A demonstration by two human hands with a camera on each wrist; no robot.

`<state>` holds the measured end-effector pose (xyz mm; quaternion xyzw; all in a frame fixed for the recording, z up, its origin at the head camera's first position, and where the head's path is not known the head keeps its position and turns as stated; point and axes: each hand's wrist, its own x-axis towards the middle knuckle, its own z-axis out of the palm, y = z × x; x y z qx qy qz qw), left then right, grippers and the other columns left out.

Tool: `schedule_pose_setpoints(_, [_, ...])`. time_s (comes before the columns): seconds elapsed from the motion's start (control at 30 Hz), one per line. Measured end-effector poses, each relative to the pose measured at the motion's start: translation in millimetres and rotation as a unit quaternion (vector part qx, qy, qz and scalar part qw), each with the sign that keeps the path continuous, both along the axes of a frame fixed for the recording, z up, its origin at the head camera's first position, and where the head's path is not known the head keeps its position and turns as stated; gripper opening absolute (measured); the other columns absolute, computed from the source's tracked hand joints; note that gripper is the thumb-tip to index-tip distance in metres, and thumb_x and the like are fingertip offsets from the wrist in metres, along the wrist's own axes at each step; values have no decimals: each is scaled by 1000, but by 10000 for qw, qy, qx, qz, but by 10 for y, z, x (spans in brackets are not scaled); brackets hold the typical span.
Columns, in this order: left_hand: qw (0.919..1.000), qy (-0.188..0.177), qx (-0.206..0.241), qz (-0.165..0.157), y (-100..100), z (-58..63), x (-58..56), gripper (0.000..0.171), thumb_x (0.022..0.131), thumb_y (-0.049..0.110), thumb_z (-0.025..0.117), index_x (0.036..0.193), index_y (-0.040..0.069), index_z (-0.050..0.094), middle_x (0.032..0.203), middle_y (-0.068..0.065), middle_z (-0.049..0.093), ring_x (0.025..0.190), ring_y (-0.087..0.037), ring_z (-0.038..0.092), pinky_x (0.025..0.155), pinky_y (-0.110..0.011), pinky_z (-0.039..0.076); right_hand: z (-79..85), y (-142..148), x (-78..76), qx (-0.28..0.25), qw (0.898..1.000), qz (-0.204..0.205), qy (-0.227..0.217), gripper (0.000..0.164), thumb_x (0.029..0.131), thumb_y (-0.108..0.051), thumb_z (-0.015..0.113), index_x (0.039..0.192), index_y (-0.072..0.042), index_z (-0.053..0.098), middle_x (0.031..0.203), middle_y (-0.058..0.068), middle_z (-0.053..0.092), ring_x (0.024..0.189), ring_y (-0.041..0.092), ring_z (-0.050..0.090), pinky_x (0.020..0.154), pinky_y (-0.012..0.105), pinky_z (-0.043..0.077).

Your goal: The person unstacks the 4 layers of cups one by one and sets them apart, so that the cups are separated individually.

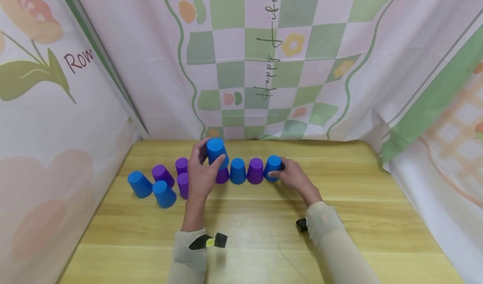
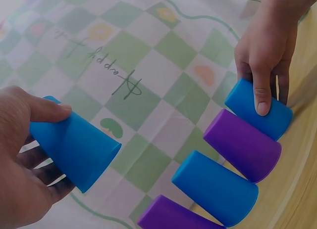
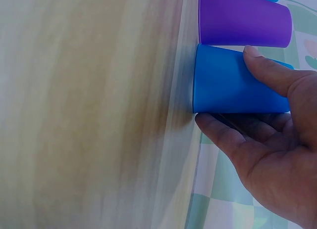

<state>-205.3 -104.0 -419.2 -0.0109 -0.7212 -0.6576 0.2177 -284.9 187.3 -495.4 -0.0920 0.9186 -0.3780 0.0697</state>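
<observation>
Upside down in the air, a blue cup is held between the thumb and fingers of my left hand. Below it, a purple cup at the left end of a row is partly hidden. To its right stand a blue cup and a purple cup, both upside down. Closing the row at the right, another blue cup stands on the table, gripped by my right hand with thumb on one side and fingers on the other. In the left wrist view the lifted cup is tilted.
Left of my left hand stand more upturned cups: two blue ones and several purple ones, some partly behind the hand. All rest on a wooden table. A patterned curtain hangs behind the table's back edge.
</observation>
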Motion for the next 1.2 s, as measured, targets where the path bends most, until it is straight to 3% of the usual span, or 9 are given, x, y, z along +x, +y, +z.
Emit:
schedule_pose_setpoints(0.4, [9993, -105, -27, 369, -223, 28, 95, 57, 96, 11, 78, 147, 12, 54, 145, -12, 61, 138, -33, 57, 122, -55, 42, 2, 3, -1, 34, 10000, 33, 30, 45, 98, -28, 76, 130, 2, 65, 128, 24, 70, 120, 40, 66, 104, 58, 55])
schedule_pose_setpoints(0.83, [9958, 37, -3, 909, -503, 36, 150, 59, 94, 10, 80, 148, 10, 55, 145, -14, 61, 137, -33, 57, 119, -53, 45, 21, -6, 0, 49, 10000, 41, -1, 45, 99, -27, 75, 132, 1, 64, 130, 25, 69, 119, 40, 66, 102, 58, 56])
schedule_pose_setpoints(1.2, [9876, -384, 238, 1502, -663, 79, 249, 57, 94, 7, 77, 147, 9, 55, 146, -17, 61, 139, -35, 54, 123, -55, 40, 12, -3, 6, 27, 10000, 58, 15, 46, 99, -28, 75, 133, 2, 63, 130, 26, 69, 119, 40, 66, 103, 58, 55])
